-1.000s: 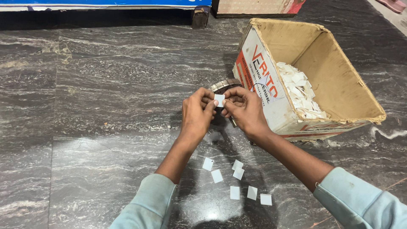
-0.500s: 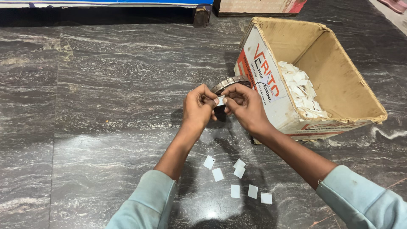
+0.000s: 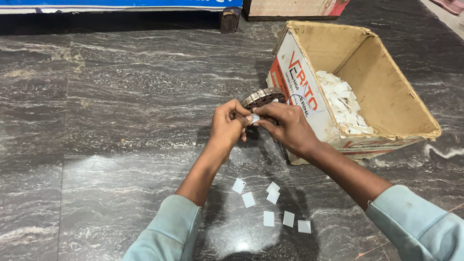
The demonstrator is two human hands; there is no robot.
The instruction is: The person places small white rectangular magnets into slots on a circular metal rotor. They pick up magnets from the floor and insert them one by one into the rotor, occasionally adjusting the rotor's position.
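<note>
Both hands — left point(image 3: 227, 126), right point(image 3: 285, 128) — pinch a small white square point(image 3: 254, 118) by its edges; it looks light, thin and bendable.

I see bare dark marble floor point(image 3: 121, 121) open from seven through eleven o'clock. The tilted brown cardboard box point(image 3: 386, 96) blocks two o'clock; small white paper squares point(image 3: 270, 208) litter six.
</note>
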